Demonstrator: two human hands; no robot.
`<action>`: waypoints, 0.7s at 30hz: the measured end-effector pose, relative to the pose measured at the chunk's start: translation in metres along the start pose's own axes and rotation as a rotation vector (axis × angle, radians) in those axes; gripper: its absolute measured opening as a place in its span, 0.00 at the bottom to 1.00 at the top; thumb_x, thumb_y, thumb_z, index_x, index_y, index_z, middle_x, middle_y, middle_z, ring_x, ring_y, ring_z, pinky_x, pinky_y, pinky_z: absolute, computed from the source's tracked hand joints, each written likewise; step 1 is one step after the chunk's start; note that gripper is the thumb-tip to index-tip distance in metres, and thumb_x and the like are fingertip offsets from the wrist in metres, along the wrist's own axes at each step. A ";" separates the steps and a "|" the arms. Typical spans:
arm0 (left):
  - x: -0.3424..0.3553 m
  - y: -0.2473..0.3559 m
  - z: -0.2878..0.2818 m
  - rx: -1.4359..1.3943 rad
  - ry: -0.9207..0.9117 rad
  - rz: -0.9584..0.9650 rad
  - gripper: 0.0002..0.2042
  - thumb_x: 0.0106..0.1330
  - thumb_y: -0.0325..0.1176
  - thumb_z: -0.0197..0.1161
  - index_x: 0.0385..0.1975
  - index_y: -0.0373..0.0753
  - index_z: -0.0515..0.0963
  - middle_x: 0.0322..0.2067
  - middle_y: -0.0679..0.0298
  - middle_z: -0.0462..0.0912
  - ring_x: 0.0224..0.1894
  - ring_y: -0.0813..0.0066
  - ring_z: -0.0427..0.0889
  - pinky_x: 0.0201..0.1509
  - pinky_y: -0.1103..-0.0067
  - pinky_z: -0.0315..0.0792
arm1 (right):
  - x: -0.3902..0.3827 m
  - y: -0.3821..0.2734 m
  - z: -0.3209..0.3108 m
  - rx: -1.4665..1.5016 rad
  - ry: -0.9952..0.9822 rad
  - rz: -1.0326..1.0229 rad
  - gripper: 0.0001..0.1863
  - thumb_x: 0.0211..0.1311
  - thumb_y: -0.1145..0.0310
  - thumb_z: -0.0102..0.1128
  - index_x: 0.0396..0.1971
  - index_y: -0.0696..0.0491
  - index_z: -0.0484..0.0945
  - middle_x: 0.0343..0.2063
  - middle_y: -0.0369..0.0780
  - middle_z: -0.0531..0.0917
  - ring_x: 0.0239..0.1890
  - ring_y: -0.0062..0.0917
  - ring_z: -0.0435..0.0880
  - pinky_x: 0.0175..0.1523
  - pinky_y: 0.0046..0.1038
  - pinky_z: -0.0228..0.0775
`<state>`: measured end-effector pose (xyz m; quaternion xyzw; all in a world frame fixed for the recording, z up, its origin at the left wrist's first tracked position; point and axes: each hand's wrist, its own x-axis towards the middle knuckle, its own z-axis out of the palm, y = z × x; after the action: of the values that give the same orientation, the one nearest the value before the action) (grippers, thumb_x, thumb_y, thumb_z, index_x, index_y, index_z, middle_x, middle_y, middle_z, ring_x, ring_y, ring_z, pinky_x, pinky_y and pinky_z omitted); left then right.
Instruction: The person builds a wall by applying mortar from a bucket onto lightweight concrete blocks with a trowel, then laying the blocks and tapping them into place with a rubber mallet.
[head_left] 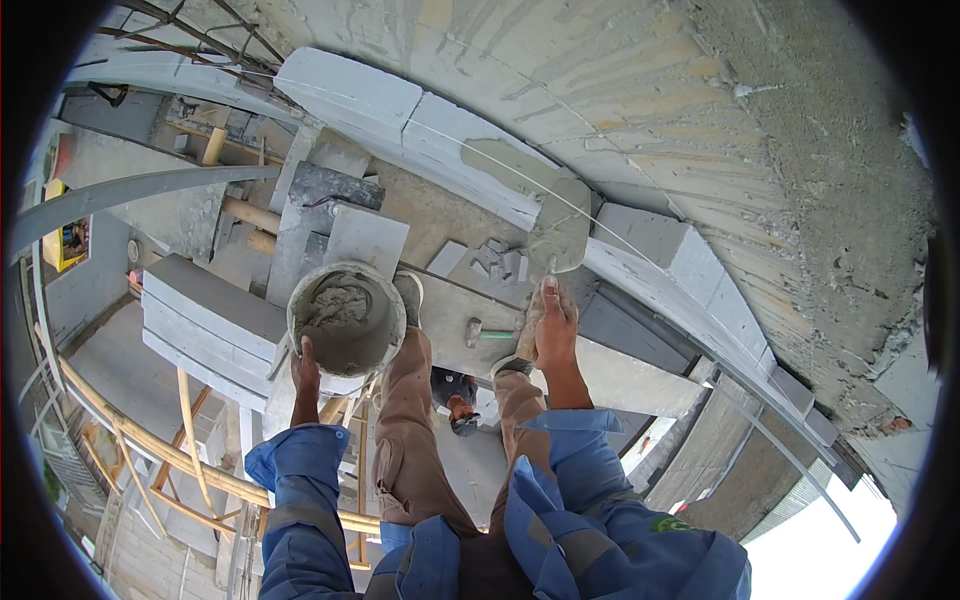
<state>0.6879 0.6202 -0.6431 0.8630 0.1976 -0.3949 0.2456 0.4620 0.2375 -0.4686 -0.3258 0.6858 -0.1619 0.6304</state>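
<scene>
Left edge: a curved bamboo rail (235,483) runs below a stack of pale blocks (212,318).
Left hand: the left hand (305,372) is closed on the near-left side of the bucket, though much of the grip is hidden.
Bucket: the bucket (375,352) sits between that hand and the right shoe, its mouth facing up; I cannot tell whether it is carried or propped.
Bucket mortar: wet grey mortar (338,300) is heaped toward the far side; taking it from the heap should load the blade more evenly than scraping the wall.
Walkway: a green-handled hammer (474,333) lies between the feet, a spot to step around; a person (460,402) is visible below, so drips are best caught over the bucket.
Block course: a grey mortar patch (495,158) lies on the white blocks (450,125), just beside the blade.
Trowel: the mortar-coated trowel (560,228) is over the course; a shallow blade angle and light, even pressure would suit.
Right hand: the right hand (553,325) is clamped around its handle, well apart from the left.
Cord: a taut cord (628,243) crosses the blocks; the blade should not push it.
</scene>
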 end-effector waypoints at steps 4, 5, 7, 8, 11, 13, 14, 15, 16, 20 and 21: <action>0.007 -0.009 -0.002 -0.011 -0.037 0.022 0.46 0.62 0.69 0.50 0.62 0.26 0.63 0.58 0.41 0.70 0.61 0.49 0.69 0.64 0.67 0.62 | 0.000 0.013 0.027 0.307 -0.170 0.070 0.24 0.71 0.46 0.43 0.47 0.51 0.74 0.23 0.36 0.74 0.17 0.23 0.71 0.21 0.28 0.66; 0.009 -0.011 -0.003 0.004 -0.052 -0.001 0.45 0.63 0.68 0.50 0.62 0.26 0.63 0.57 0.41 0.71 0.61 0.49 0.70 0.64 0.67 0.62 | 0.005 0.017 0.048 0.370 -0.160 0.082 0.22 0.71 0.48 0.44 0.47 0.51 0.74 0.22 0.36 0.74 0.16 0.23 0.72 0.19 0.28 0.67; 0.013 -0.010 -0.007 -0.023 -0.106 -0.008 0.47 0.60 0.71 0.51 0.66 0.33 0.59 0.61 0.47 0.67 0.62 0.51 0.68 0.59 0.61 0.67 | 0.017 0.019 0.087 0.492 -0.200 0.068 0.21 0.71 0.49 0.46 0.47 0.50 0.75 0.21 0.35 0.75 0.15 0.22 0.73 0.18 0.27 0.68; 0.015 -0.011 -0.009 -0.032 -0.183 -0.025 0.49 0.57 0.73 0.52 0.69 0.39 0.56 0.65 0.52 0.64 0.63 0.52 0.67 0.55 0.56 0.71 | 0.020 0.019 0.103 0.520 -0.183 0.061 0.21 0.70 0.49 0.46 0.47 0.50 0.75 0.21 0.36 0.75 0.15 0.22 0.73 0.18 0.28 0.68; 0.018 -0.010 -0.011 0.021 -0.208 -0.033 0.49 0.57 0.73 0.52 0.69 0.40 0.56 0.65 0.53 0.64 0.64 0.52 0.66 0.55 0.55 0.70 | 0.021 0.010 0.137 0.490 -0.287 0.102 0.25 0.70 0.45 0.44 0.49 0.52 0.73 0.24 0.36 0.73 0.18 0.24 0.72 0.21 0.28 0.67; 0.016 -0.009 -0.009 0.009 -0.182 -0.038 0.49 0.57 0.73 0.53 0.69 0.40 0.56 0.65 0.53 0.63 0.64 0.52 0.66 0.56 0.54 0.70 | 0.015 0.002 0.142 0.417 -0.356 0.115 0.25 0.70 0.45 0.45 0.49 0.52 0.73 0.23 0.37 0.74 0.17 0.24 0.73 0.20 0.28 0.67; 0.015 -0.007 -0.009 0.019 -0.171 -0.093 0.49 0.56 0.72 0.53 0.69 0.40 0.56 0.65 0.53 0.63 0.65 0.51 0.65 0.56 0.53 0.69 | 0.012 -0.001 0.142 0.371 -0.459 0.079 0.24 0.70 0.46 0.45 0.49 0.53 0.73 0.23 0.37 0.75 0.16 0.24 0.73 0.20 0.29 0.68; 0.013 -0.006 -0.007 0.009 -0.163 -0.071 0.49 0.56 0.72 0.53 0.69 0.40 0.56 0.65 0.53 0.63 0.65 0.51 0.65 0.56 0.53 0.69 | 0.009 -0.003 0.141 0.344 -0.425 0.128 0.24 0.70 0.46 0.45 0.49 0.53 0.73 0.23 0.37 0.75 0.16 0.24 0.73 0.20 0.29 0.68; 0.011 -0.004 -0.006 0.018 -0.120 -0.035 0.47 0.59 0.69 0.53 0.65 0.32 0.59 0.61 0.47 0.67 0.62 0.51 0.68 0.59 0.60 0.67 | 0.007 -0.003 0.141 0.251 -0.480 0.076 0.24 0.70 0.47 0.46 0.48 0.53 0.74 0.22 0.37 0.75 0.15 0.24 0.73 0.19 0.29 0.68; 0.007 0.001 -0.007 0.068 -0.102 -0.006 0.46 0.62 0.67 0.53 0.62 0.24 0.62 0.59 0.40 0.70 0.62 0.49 0.69 0.64 0.66 0.62 | 0.026 0.004 0.152 0.051 -0.387 -0.149 0.20 0.69 0.50 0.50 0.43 0.52 0.77 0.19 0.35 0.74 0.14 0.21 0.73 0.17 0.28 0.67; 0.008 0.001 -0.007 0.050 -0.086 0.004 0.46 0.62 0.67 0.53 0.62 0.24 0.62 0.59 0.40 0.70 0.62 0.49 0.69 0.64 0.66 0.62 | 0.035 0.008 0.156 0.048 -0.412 -0.236 0.19 0.69 0.50 0.51 0.42 0.51 0.77 0.18 0.34 0.74 0.14 0.21 0.73 0.17 0.28 0.67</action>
<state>0.6975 0.6243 -0.6445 0.8516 0.1751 -0.4357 0.2331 0.6118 0.2500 -0.5238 -0.4149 0.4957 -0.1805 0.7413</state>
